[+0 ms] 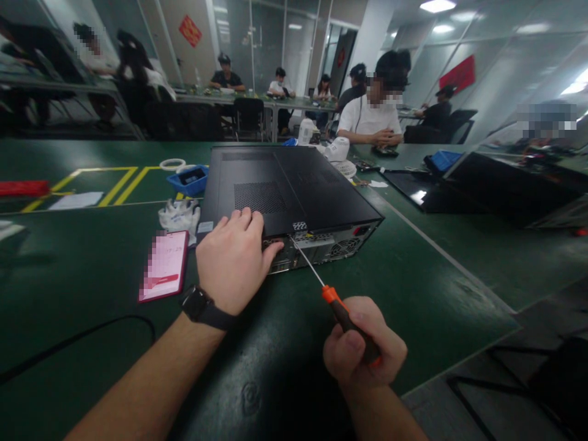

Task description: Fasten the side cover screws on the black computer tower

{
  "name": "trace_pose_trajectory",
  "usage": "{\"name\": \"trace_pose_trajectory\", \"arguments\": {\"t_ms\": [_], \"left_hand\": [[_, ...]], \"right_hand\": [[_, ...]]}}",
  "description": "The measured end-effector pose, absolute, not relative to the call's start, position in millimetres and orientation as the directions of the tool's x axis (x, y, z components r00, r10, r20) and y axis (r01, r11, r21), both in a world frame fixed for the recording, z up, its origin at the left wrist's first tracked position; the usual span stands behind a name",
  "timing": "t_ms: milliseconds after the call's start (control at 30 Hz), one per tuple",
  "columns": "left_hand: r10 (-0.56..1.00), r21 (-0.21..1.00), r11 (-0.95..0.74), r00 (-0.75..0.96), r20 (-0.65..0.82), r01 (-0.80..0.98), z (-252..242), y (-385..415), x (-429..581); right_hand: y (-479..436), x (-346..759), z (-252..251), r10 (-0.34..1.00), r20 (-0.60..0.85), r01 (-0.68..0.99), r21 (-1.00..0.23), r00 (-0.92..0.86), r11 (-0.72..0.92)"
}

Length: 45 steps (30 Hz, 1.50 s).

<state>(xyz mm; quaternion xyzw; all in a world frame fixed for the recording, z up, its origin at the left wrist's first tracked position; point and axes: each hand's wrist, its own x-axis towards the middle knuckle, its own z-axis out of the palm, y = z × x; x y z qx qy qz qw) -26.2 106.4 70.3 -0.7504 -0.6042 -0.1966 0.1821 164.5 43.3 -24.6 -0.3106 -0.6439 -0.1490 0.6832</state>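
A black computer case (316, 184) lies flat on the green table, its rear panel with ports and a round fan grille facing me. My left hand (232, 257) rests on the near left edge of the case, fingers stretched over the top cover and thumb along the rear panel. In my right hand (367, 343) is a screwdriver (342, 315) with an orange and dark handle, the fingers wrapped round it. Its thin shaft points up and left, and the tip meets the rear edge of the case near a checkered label (299, 226). The exact contact spot is too small to make out.
Left of the case lie a phone (165, 266), white gloves (179, 214), a blue tray (189, 179) and a roll of tape (172, 164). Behind it stand white fans (337, 150). A black panel (420, 190) lies to the right. A person (374, 116) sits across the table.
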Motion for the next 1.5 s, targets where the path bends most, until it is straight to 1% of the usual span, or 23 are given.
{"name": "trace_pose_trajectory", "arguments": {"t_ms": [233, 467, 567, 800, 967, 1133, 1233, 1400, 1500], "left_hand": [[0.835, -0.028, -0.208, 0.192, 0.516, 0.978, 70, 107, -25], [0.831, -0.022, -0.206, 0.187, 0.524, 0.978, 70, 106, -26], [0.831, -0.014, -0.209, 0.185, 0.524, 0.978, 70, 106, -26], [0.835, -0.031, -0.203, 0.189, 0.516, 0.979, 70, 106, -26], [0.834, -0.026, -0.206, 0.189, 0.518, 0.978, 70, 106, -26], [0.831, -0.005, -0.215, 0.185, 0.524, 0.977, 69, 106, -26], [0.829, -0.001, -0.215, 0.183, 0.528, 0.977, 69, 106, -26], [0.831, 0.006, -0.218, 0.182, 0.526, 0.976, 69, 105, -27], [0.831, 0.010, -0.223, 0.184, 0.525, 0.975, 70, 105, -26]], "right_hand": [[43, 159, -21, 0.244, 0.962, 0.583, -0.271, 0.126, 0.766], [41, 167, -22, 0.216, 0.972, 0.635, -0.224, 0.092, 0.739], [41, 168, -26, 0.216, 0.972, 0.646, -0.222, 0.090, 0.731], [44, 157, -20, 0.240, 0.961, 0.563, -0.275, 0.137, 0.779], [44, 158, -14, 0.218, 0.968, 0.579, -0.248, 0.121, 0.777], [43, 165, -21, 0.185, 0.977, 0.611, -0.209, 0.103, 0.764], [44, 166, -24, 0.197, 0.975, 0.611, -0.217, 0.100, 0.762], [46, 162, -22, 0.214, 0.970, 0.546, -0.242, 0.115, 0.802], [47, 160, -20, 0.212, 0.970, 0.554, -0.244, 0.122, 0.796]]}}
